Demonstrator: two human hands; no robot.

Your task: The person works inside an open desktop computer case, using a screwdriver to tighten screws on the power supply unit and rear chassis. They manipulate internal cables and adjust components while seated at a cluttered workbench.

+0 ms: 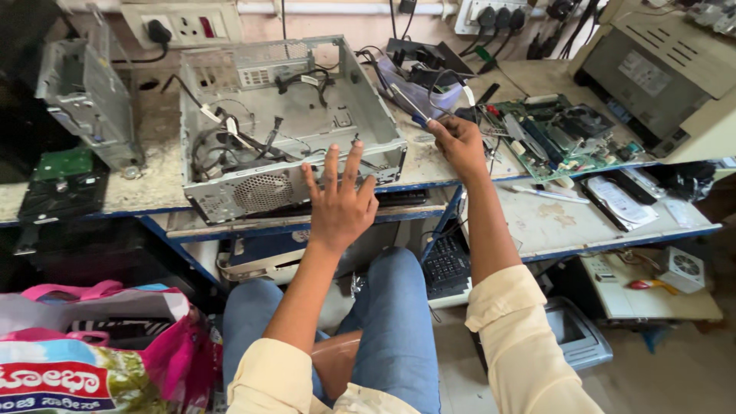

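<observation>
A pink-handled printed shopping bag (92, 345) sits bottom left; a white label (642, 71) marks the beige printer (667, 77) top right.

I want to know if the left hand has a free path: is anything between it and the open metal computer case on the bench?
Nothing visible does. The left hand, fingers spread, is right at the front edge of the computer case; the loose cables lie inside the case, beyond the hand.

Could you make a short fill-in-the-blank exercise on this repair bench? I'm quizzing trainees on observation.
1. The left hand is spread open against the front of the empty grey computer ____.
2. The right hand grips a ____ with a blue handle.
3. The green motherboard lies to the ____ of the right hand.
4. The person wears blue ____.

Missing words: case; screwdriver; right; jeans
</observation>
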